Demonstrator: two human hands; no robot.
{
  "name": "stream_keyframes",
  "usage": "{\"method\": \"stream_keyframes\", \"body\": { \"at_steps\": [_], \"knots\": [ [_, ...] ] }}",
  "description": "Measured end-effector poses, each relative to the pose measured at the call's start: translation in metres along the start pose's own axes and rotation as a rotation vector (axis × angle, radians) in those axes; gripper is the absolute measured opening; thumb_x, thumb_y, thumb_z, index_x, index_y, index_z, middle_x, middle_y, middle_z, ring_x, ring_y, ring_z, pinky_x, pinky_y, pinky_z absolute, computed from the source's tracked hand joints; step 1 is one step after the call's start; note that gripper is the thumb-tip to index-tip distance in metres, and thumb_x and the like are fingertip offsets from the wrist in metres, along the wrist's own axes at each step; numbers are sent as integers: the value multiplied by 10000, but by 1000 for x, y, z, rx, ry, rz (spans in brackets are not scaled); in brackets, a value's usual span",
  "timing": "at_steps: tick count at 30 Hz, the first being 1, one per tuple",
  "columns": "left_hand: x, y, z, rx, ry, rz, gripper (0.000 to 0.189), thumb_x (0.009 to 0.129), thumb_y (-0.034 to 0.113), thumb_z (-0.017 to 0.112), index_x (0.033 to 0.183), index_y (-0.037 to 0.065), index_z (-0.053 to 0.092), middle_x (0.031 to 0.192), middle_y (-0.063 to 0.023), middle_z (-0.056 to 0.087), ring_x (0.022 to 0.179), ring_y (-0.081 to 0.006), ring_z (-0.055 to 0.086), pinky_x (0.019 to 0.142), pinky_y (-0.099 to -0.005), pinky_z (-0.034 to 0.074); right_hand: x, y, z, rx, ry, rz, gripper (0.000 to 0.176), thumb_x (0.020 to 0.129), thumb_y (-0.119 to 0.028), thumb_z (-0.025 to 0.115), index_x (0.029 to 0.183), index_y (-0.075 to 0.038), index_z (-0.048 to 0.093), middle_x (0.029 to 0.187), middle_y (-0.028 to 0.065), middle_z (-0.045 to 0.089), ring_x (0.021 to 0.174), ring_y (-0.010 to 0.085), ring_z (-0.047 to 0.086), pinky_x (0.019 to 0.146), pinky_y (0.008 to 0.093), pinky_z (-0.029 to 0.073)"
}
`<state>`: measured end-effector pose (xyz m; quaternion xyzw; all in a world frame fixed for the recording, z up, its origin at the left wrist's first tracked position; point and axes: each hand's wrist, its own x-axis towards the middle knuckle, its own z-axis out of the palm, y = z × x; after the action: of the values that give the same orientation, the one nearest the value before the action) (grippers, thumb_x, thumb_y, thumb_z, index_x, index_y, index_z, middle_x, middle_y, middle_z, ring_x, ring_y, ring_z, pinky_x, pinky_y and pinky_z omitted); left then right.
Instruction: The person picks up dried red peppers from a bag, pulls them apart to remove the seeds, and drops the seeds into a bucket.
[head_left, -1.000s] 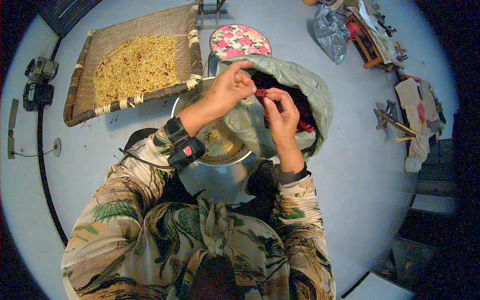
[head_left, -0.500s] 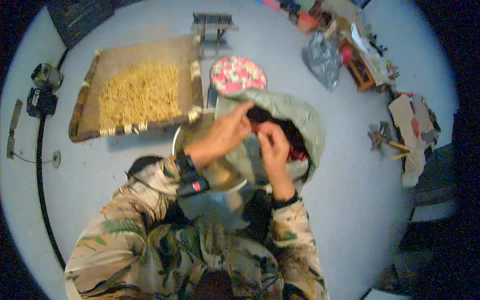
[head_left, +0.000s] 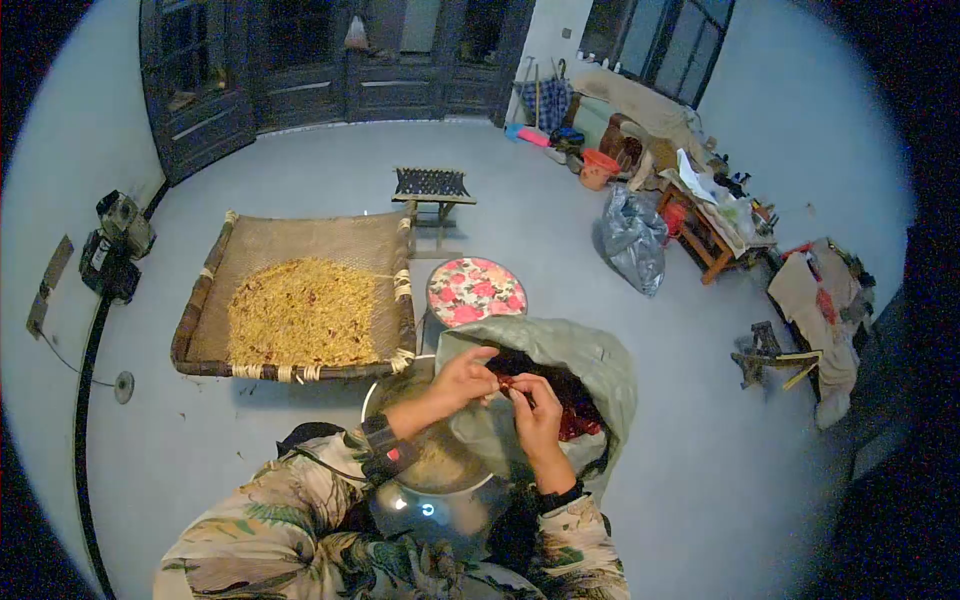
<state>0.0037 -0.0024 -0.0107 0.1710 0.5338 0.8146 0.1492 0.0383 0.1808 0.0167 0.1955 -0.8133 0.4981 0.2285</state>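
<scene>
My left hand point(head_left: 462, 385) and my right hand point(head_left: 537, 408) meet over the mouth of a pale green sack point(head_left: 610, 375). Between their fingertips is a small dark red piece point(head_left: 505, 384), pinched from both sides. The left index finger sticks out above it. Dark red dried pieces, perhaps chillies point(head_left: 578, 424), fill the sack. Below my left hand stands a round metal pot point(head_left: 437, 508) with a pale rim, its contents partly hidden by my arm and the sack.
A wood-framed tray point(head_left: 188, 325) of yellow bits lies at the left. Beyond the sack stand a floral round stool point(head_left: 476, 291) and a folding stool point(head_left: 431, 184). A grey plastic bag point(head_left: 634, 243) and a cluttered low table point(head_left: 707, 253) are at the right.
The view has tilted up, so the doors now show and everything sits lower in the picture. Both hands remain together over the sack, still pinching the red piece.
</scene>
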Motion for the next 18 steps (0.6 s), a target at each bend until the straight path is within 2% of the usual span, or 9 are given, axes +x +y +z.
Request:
{"method": "stream_keyframes", "body": {
  "at_steps": [4, 5, 9, 10, 12, 14, 18],
  "knots": [
    [1, 8, 6, -23, 29, -60, 613, 872, 121, 684, 1386, 43, 359, 946, -71, 646, 794, -148, 624, 690, -281, 536, 3, 2, 1, -4, 3, -14, 66, 831, 12, 620, 896, 19, 616, 964, 127, 637, 869, 232, 631, 778, 315, 504],
    [2, 11, 6, -37, 24, -69, 607, 872, 117, 681, 1383, 35, 364, 943, -70, 650, 779, -143, 626, 676, -277, 530, 3, 0, 2, -5, 9, -10, 89, 835, -35, 610, 919, -9, 624, 953, 166, 647, 885, 321, 629, 787, 383, 506],
    [-1, 23, 10, -79, 43, -115, 604, 855, 151, 691, 1366, 26, 394, 945, -59, 662, 723, -114, 623, 640, -252, 512, 4, -1, -2, -99, 24, -98, 106, 865, -84, 587, 928, -6, 621, 961, 173, 643, 896, 343, 622, 812, 393, 500],
    [0, 20, 9, -58, 49, -126, 602, 848, 158, 694, 1359, 26, 406, 945, -55, 665, 710, -109, 620, 637, -248, 509, 4, 0, -1, -102, 19, -59, 111, 878, -92, 566, 920, 2, 606, 948, 178, 633, 895, 355, 612, 813, 394, 494],
    [0, 23, 13, -129, 108, -178, 586, 840, 152, 695, 1345, 22, 428, 932, -48, 672, 674, -98, 617, 623, -239, 508, 7, -6, -3, -113, 2, -49, 88, 879, -72, 553, 896, 11, 577, 918, 186, 611, 870, 360, 597, 794, 389, 490],
    [1, 22, 8, -43, 73, -179, 601, 835, 207, 705, 1349, 30, 449, 972, -46, 661, 748, -117, 607, 663, -240, 508, 2, 1, -2, -79, 32, -21, 76, 878, -54, 540, 903, 8, 575, 924, 173, 616, 873, 345, 600, 793, 384, 487],
    [2, 28, 10, -8, 75, -158, 551, 845, 190, 688, 1330, 37, 476, 990, -28, 662, 778, -80, 595, 650, -218, 480, 4, 4, -3, -26, 36, 31, 73, 858, -39, 567, 910, 9, 588, 939, 167, 625, 880, 331, 613, 800, 370, 495]
  ]
}}
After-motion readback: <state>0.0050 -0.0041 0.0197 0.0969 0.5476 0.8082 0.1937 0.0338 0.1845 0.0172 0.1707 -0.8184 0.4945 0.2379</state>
